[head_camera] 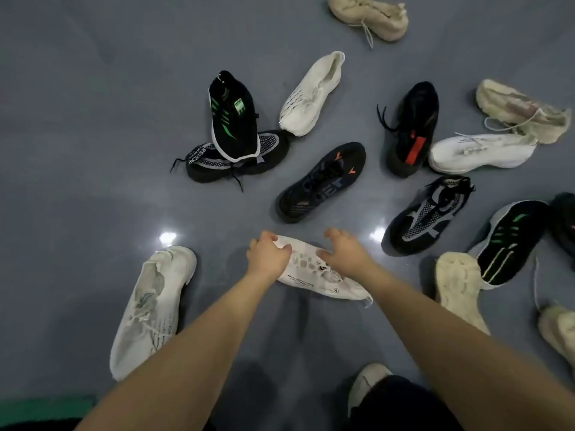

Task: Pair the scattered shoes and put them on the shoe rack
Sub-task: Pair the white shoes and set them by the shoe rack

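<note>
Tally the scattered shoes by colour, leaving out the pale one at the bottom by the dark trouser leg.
Black shoes: 7
White shoes: 4
Cream shoes: 4
Total: 15

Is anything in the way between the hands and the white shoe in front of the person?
No. The left hand grips the toe end of the white mesh shoe; the right hand rests over its middle. Nothing lies between. The shoe rack is out of view.
</note>
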Demonstrator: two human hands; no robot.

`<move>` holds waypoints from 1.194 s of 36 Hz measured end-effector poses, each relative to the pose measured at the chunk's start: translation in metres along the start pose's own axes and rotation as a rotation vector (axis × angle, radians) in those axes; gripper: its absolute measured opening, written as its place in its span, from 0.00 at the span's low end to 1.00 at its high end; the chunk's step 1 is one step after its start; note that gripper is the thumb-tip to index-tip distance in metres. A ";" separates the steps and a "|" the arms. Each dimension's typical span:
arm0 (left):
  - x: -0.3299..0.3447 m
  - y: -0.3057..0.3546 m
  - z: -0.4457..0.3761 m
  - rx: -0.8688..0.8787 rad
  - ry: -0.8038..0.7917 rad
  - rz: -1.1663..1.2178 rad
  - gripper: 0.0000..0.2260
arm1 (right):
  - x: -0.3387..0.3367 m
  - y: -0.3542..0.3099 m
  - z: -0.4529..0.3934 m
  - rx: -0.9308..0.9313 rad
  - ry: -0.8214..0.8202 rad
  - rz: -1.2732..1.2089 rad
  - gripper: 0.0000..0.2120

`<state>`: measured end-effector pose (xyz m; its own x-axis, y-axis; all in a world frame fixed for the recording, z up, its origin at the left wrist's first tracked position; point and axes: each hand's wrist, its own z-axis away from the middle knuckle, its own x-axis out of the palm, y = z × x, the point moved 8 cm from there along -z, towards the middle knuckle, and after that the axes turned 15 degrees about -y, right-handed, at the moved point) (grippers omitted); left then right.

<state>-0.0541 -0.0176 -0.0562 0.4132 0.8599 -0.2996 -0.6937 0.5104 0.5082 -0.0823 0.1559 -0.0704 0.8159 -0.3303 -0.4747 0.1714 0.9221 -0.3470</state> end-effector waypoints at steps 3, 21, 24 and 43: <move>0.007 -0.011 -0.014 -0.015 0.025 -0.099 0.21 | 0.017 0.006 -0.017 0.026 -0.046 0.061 0.23; -0.007 -0.010 -0.014 0.111 0.131 -0.025 0.36 | -0.006 -0.015 -0.007 -0.084 0.192 0.028 0.08; -0.012 0.007 -0.004 0.128 0.131 -0.022 0.36 | -0.023 -0.026 0.009 -0.112 0.241 0.024 0.09; -0.025 0.208 0.169 0.216 -0.038 -0.031 0.41 | -0.198 -0.040 0.220 -0.096 0.411 -0.360 0.11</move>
<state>-0.1092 0.0670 0.1933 0.4571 0.8411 -0.2893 -0.5397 0.5208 0.6614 -0.1289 0.2286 0.2158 0.4290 -0.6907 -0.5821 0.3334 0.7200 -0.6087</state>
